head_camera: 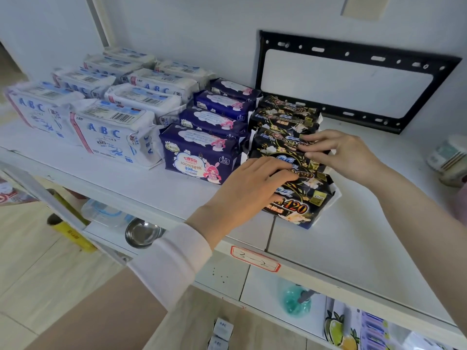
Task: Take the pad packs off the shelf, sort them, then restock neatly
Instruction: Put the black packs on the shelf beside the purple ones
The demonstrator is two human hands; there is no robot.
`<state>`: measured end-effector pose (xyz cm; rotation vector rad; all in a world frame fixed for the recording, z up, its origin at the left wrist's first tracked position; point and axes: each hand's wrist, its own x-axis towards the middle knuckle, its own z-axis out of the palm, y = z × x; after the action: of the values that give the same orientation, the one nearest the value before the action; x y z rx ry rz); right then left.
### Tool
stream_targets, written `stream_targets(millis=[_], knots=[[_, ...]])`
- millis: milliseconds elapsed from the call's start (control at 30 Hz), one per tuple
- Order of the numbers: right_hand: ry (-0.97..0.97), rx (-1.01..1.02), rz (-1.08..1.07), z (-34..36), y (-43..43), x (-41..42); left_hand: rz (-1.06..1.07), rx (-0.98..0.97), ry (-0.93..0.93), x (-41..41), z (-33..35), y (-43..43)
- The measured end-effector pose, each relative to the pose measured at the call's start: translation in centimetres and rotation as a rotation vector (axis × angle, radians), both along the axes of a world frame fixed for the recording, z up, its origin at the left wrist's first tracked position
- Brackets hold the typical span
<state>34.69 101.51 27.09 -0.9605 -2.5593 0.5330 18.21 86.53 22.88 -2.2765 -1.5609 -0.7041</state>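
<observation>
White shelf (353, 243) bears white (113, 127); navy (199, 152); black packs (300, 198).

"ABC" and "KMS" are printed on the white packs (111, 132), "338" on a navy pack (199, 157), "420" on the black front pack (300, 200).

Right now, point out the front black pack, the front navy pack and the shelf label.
front black pack (302, 207), head view, printed front face.
front navy pack (195, 164), head view, front face.
shelf label (255, 258), head view, middle of the slip.
</observation>
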Motion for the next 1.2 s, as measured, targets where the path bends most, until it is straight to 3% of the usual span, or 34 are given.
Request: stream_targets(millis=[267, 800, 1200], knots=[[-0.011, -0.106, -0.025, 0.6, 0.0, -0.4, 0.031, -0.006, 0.018, -1.4, 0.1, 0.5], [-0.058, 0.001, -0.004, -0.2, -0.4, -1.3, 0.063, -0.002, -0.008, -1.8, -0.4, 0.5], [-0.078, -0.076, -0.054, -0.4, -1.0, -1.6, 0.080, -0.049, 0.013, -1.7, -0.2, 0.3]])
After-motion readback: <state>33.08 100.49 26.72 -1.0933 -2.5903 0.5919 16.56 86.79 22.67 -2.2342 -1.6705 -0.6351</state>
